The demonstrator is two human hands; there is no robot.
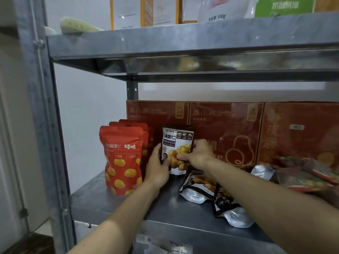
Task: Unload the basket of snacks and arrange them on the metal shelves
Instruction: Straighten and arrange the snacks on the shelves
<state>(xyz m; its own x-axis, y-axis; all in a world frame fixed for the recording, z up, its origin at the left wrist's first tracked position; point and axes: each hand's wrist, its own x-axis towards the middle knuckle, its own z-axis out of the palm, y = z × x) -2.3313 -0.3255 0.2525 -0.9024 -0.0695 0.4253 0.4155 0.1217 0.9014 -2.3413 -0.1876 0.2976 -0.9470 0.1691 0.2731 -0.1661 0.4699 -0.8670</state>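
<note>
The black chestnut pouch stands upright on the metal shelf, just right of the red pouches, with both hands on it. The left hand curls round its lower left edge, thumb on the front, while the right hand pinches its right side with bent fingers. Further right of the red pouches, more black pouches lie flat, and behind the red pouches runs a row of red boxes.

One wide-angle camera, worn on the person's head, looks forward and slightly down from close to the metal shelves. The lower shelf fills the near frame, the upper shelf runs above, and the corner post stands left.
</note>
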